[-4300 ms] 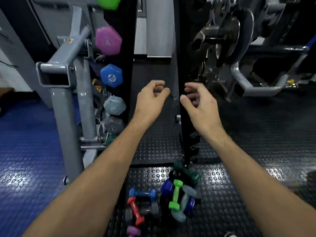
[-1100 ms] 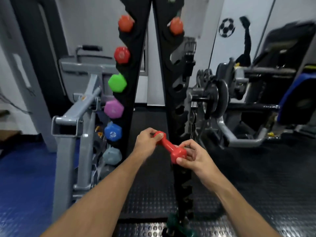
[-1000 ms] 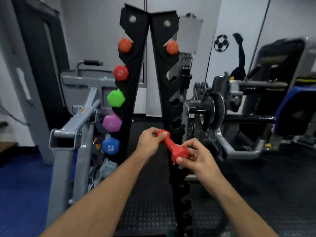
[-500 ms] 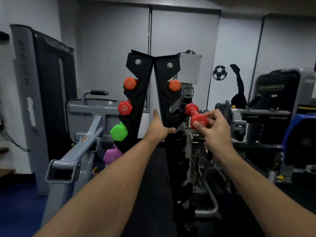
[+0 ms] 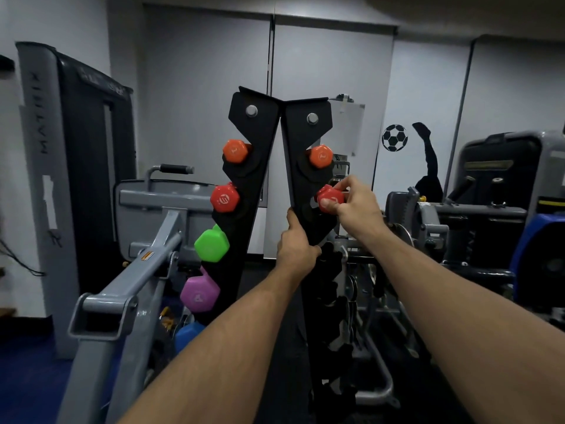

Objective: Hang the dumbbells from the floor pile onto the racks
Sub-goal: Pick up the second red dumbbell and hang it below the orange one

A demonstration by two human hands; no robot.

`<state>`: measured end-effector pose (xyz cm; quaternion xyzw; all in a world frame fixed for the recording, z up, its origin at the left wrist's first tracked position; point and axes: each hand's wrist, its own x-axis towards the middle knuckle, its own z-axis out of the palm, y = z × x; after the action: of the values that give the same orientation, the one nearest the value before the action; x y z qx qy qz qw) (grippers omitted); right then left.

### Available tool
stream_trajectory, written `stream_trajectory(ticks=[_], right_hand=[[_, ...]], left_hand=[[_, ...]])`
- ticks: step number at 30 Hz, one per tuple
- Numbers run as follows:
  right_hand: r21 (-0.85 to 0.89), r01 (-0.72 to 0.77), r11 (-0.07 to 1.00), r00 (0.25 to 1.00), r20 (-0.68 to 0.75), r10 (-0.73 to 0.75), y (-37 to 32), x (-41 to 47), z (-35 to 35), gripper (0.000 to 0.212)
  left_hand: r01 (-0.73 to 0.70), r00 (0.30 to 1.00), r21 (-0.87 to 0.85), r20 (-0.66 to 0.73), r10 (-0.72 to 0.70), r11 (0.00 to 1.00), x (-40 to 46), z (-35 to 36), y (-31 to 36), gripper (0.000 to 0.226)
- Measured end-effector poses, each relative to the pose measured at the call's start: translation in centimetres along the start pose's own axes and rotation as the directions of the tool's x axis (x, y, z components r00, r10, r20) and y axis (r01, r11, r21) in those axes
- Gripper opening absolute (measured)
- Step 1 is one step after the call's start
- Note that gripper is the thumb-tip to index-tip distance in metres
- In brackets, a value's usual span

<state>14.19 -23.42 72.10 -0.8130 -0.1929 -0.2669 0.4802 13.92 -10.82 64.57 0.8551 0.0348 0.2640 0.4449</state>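
Observation:
Two black notched racks stand upright side by side. My right hand (image 5: 351, 203) grips a red dumbbell (image 5: 329, 197) at the second notch of the right rack (image 5: 301, 154), just under an orange dumbbell (image 5: 320, 156). My left hand (image 5: 295, 246) holds the inner edge of the right rack below that notch, thumb up along it. The left rack (image 5: 253, 179) carries orange (image 5: 234, 151), red (image 5: 224, 198), green (image 5: 212, 245), purple (image 5: 199, 293) and blue (image 5: 188, 335) dumbbells from top to bottom. The floor pile is out of view.
A grey gym machine frame (image 5: 122, 289) stands close on the left of the racks. Weight machines (image 5: 477, 240) crowd the right side behind the right rack. A tall grey machine (image 5: 70, 179) stands at the far left wall.
My right hand has carried the red dumbbell from waist height up to the right rack's second notch. My left hand let go of it and took hold of the rack's edge.

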Motion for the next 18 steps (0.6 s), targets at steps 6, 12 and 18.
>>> stream_trajectory(ticks=[6, 12, 18], right_hand=[[0.027, 0.001, 1.000, 0.996, 0.089, -0.003, 0.21, 0.35, 0.64, 0.037], [0.006, 0.036, 0.999, 0.985, 0.170, -0.036, 0.05, 0.16, 0.00, 0.034], [0.098, -0.031, 0.995, 0.988, 0.152, 0.016, 0.23, 0.31, -0.02, 0.032]], left_hand=[[0.009, 1.000, -0.007, 0.003, -0.009, 1.000, -0.07, 0.03, -0.01, 0.096], [0.018, 1.000, -0.028, 0.013, -0.018, 0.999, -0.31, -0.07, 0.20, 0.090], [0.021, 1.000, -0.027, 0.024, -0.020, 0.999, -0.27, -0.12, 0.17, 0.092]])
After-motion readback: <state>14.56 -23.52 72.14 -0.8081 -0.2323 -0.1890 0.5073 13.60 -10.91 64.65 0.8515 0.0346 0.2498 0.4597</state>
